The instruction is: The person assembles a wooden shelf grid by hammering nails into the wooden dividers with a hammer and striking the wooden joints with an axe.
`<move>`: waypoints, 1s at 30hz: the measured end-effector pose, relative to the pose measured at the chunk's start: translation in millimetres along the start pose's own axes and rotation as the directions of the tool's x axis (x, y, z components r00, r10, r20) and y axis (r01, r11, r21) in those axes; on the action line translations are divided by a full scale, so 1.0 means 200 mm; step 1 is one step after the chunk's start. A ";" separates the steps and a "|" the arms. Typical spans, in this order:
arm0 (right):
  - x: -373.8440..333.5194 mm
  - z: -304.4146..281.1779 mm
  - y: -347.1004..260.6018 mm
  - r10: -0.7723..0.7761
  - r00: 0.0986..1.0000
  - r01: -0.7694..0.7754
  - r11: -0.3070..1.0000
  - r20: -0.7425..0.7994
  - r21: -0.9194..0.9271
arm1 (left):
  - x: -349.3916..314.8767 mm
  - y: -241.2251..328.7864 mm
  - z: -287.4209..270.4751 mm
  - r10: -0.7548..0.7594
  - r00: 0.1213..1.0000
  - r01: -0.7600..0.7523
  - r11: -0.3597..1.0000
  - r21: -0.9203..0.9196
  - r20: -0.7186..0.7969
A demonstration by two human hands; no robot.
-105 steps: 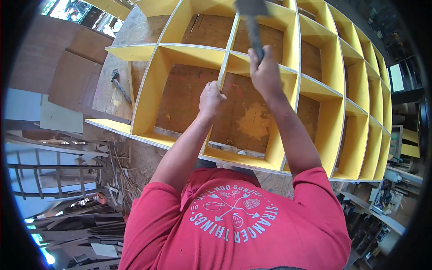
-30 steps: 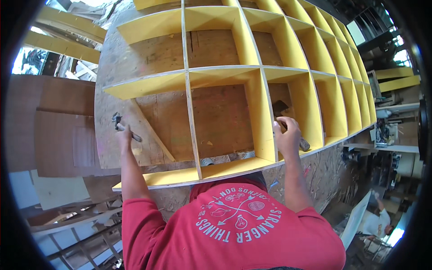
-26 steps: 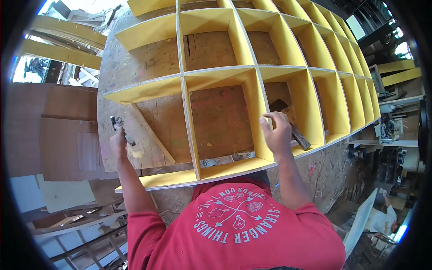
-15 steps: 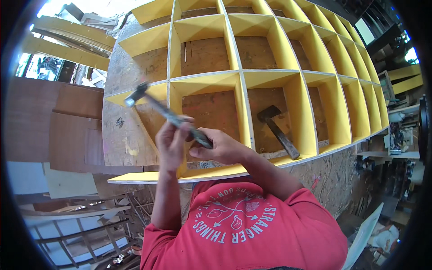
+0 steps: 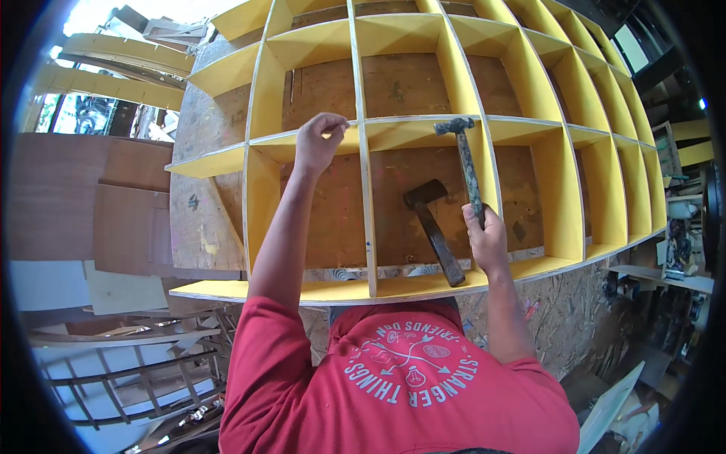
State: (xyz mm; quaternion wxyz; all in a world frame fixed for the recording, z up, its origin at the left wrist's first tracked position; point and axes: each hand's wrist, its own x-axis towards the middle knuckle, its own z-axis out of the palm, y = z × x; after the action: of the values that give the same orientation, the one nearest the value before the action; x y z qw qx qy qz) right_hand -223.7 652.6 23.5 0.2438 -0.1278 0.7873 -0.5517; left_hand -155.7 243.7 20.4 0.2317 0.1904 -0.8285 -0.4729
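Note:
My right hand (image 5: 488, 236) grips the lower handle of a ball-peen hammer (image 5: 466, 163). The hammer stands nearly upright in the picture, its metal head at the far end beside a yellow divider. My left hand (image 5: 319, 142) is closed in a pinch over a divider crossing of the yellow grid frame (image 5: 366, 204); whatever its fingers hold is too small to make out. Inside a near compartment, between my arms, a second, dark hammer (image 5: 439, 238) leans with its handle end on the frame's near edge.
Brown wooden panels (image 5: 57, 197) stand to the left. A curved slatted frame (image 5: 128, 390) lies at the lower left. Shelves with clutter (image 5: 681, 227) line the right side. Curved yellow strips (image 5: 113, 87) lie at the far left.
The hammer, held near both hands and pointing left, is now upright in my right hand, further right. My left hand has left it and moved farther away over the frame. The view has shifted slightly.

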 end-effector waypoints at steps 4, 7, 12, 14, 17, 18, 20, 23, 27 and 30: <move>-0.03 0.02 0.08 0.067 0.996 -0.066 0.998 -0.052 0.014 | 0.12 0.02 0.11 -0.041 0.995 0.036 0.998 -0.054 -0.087; -0.03 0.09 0.09 0.045 0.997 -0.045 0.999 -0.056 -0.008 | 0.16 -0.06 0.11 -0.033 0.999 0.032 0.999 -0.039 -0.020; 0.00 0.24 -0.02 -0.029 0.997 0.025 0.998 -0.071 -0.062 | 0.18 -0.11 0.11 -0.014 1.000 0.013 1.000 -0.009 -0.022; 0.01 0.29 -0.09 -0.033 0.995 0.022 0.994 -0.097 -0.109 | 0.18 -0.10 0.12 0.001 1.000 -0.003 0.997 0.075 0.016; 0.06 0.41 -0.12 -0.102 0.983 0.083 0.988 -0.150 -0.131 | 0.19 -0.09 0.12 0.048 0.999 -0.050 0.991 0.126 0.022; 0.08 0.44 -0.13 -0.154 0.976 0.128 0.979 -0.157 -0.161 | 0.19 -0.09 0.12 0.047 0.999 -0.049 0.991 0.122 0.022; 0.09 0.50 -0.17 -0.086 0.986 0.076 0.994 -0.141 -0.077 | 0.20 -0.09 0.12 0.074 0.997 -0.078 0.981 0.179 0.025; 0.13 0.57 -0.17 -0.020 0.995 0.024 0.999 -0.096 0.038 | 0.20 -0.10 0.12 0.123 0.992 -0.128 0.969 0.213 0.037; 0.21 0.66 -0.18 -0.248 0.948 0.213 0.961 -0.200 -0.178 | 0.19 -0.13 0.09 0.242 0.967 -0.256 0.919 0.300 0.083; 0.25 0.71 -0.18 -0.279 0.930 0.240 0.954 -0.238 -0.179 | 0.18 -0.07 0.13 0.151 0.983 -0.176 0.931 0.320 0.099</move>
State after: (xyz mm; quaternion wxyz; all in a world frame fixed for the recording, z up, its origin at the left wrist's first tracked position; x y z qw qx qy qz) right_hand -195.1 501.8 6.3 0.0530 -0.1748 0.8270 -0.5317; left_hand -197.6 235.2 3.4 0.2050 0.1392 -0.9163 -0.3146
